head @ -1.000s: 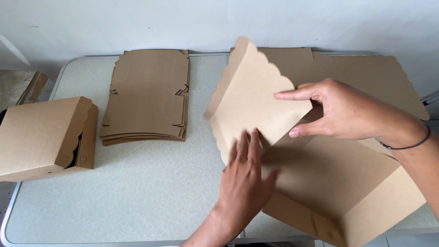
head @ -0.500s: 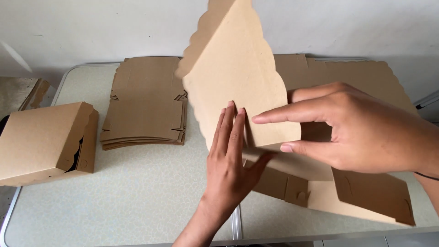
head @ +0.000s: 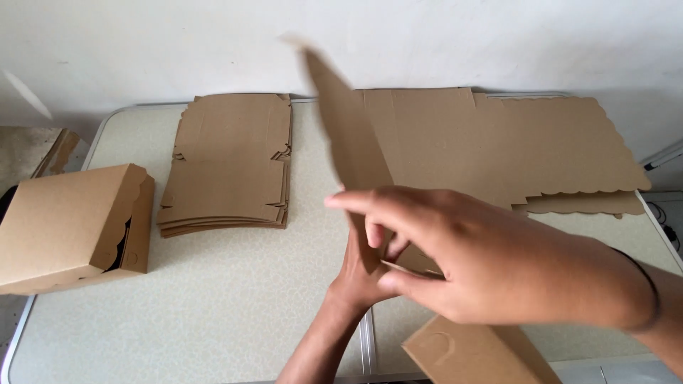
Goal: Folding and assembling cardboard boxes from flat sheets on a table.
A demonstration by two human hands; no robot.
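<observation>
Brown cardboard is what both hands are working on — a flat brown cardboard box blank (head: 348, 135) with one thin panel sticking up on its edge, and it is sitting near the middle of the pale speckled folding table (head: 213, 313). The panel is looking a bit blurry at its top. Another part of the same blank, a brown flap with a curved cut (head: 477, 352), is poking out at the table's near edge.

The right hand (head: 491, 263) is reaching across in front of the panel. Its fingers are spread a little, with the pointer finger stretched out and the thumb pinching the cardboard low down. The left hand (head: 359, 270) is coming up from the near edge of the table and is mostly hidden behind the right hand. It is pressing against the bottom of the standing panel, but I cannot tell how its fingers are sitting.

On the far right part of the table, a big flat sheet of brown cardboard with wavy edges (head: 541, 149) is lying down. On the far left part, a neat stack of flat brown box blanks (head: 231, 167) is resting. At the table's left edge, a finished brown cardboard box with a closed lid (head: 71, 224) is sitting — partly hanging off the side.
</observation>
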